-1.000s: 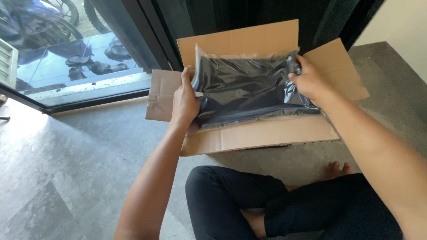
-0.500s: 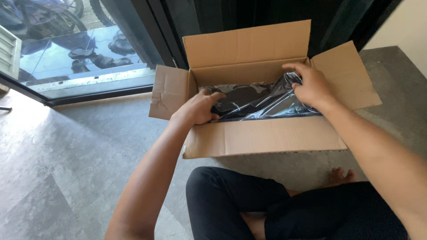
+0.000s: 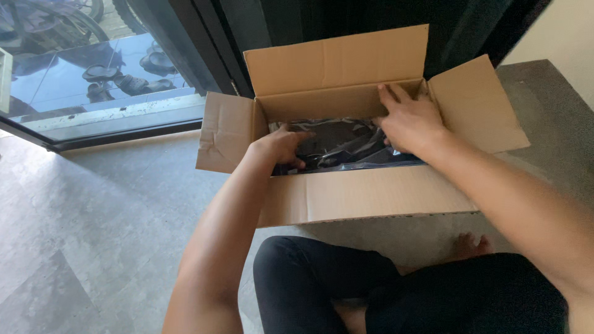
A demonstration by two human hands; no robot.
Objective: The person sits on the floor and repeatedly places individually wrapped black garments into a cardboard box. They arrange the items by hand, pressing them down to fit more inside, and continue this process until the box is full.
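— Two hands in the cardboard box (image 3: 371,192)?

— Yes. I see my left hand (image 3: 281,145) curled loosely on the black plastic-wrapped bundle (image 3: 340,145) lying inside; my right hand (image 3: 408,120) is spread flat, pressing its far end.

— Around them?

— Grey stone floor (image 3: 93,235) beneath; left of my left hand, a glass door (image 3: 80,68) with sandals (image 3: 111,77) outside.

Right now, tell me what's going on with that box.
A person sits cross-legged on the floor with an open cardboard box in front of them. Both hands are inside it, on a black plastic-wrapped bundle. The left hand presses its left end; the right hand lies spread over its right end, near the back wall. The flaps stand open.
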